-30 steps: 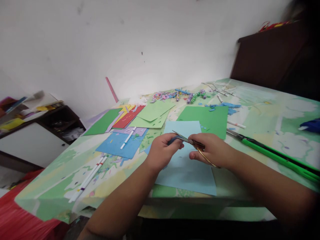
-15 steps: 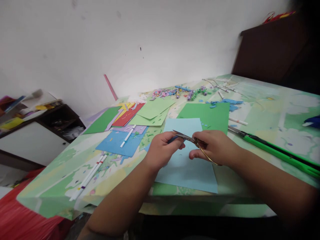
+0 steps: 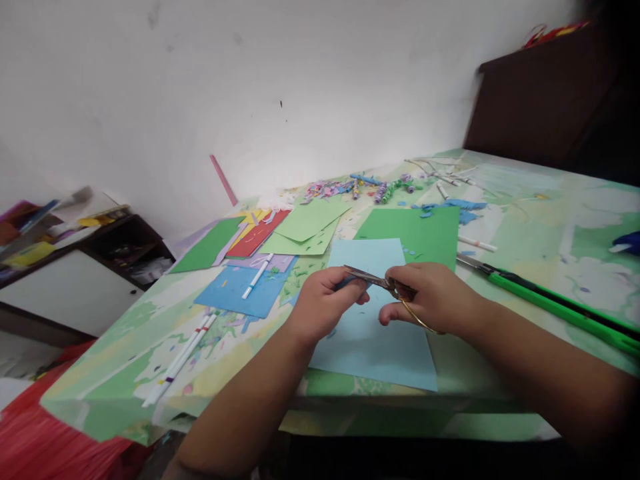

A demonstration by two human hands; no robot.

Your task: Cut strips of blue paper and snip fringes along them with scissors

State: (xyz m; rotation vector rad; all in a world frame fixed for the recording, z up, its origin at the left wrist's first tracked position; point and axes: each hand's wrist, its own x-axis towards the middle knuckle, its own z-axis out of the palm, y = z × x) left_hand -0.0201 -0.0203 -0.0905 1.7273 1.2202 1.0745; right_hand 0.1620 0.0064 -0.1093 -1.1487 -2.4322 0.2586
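Observation:
My right hand (image 3: 430, 293) grips a pair of scissors (image 3: 376, 278) by the gold-coloured handles, with the blades pointing left. In my left hand (image 3: 325, 300) a small dark blue piece (image 3: 345, 283), like paper or foam, is pinched, mostly hidden by the fingers and the blades. The scissor blades lie at this piece, close to my left fingertips. Below both hands lies a light blue sheet (image 3: 380, 353) with a few tiny scraps on it. A green sheet (image 3: 415, 230) is partly under its far edge.
A green utility knife (image 3: 560, 303) lies to the right. To the left are white markers (image 3: 183, 360), a blue sheet (image 3: 240, 290), a red sheet (image 3: 257, 233) and light green sheets (image 3: 310, 220). Curled paper pieces and scraps (image 3: 325, 189) lie at the back, near the wall (image 3: 350, 80).
The scissor blades, slightly apart half a second ago, are now closer together at the blue piece. Both hands stay almost in place; the view has shifted slightly.

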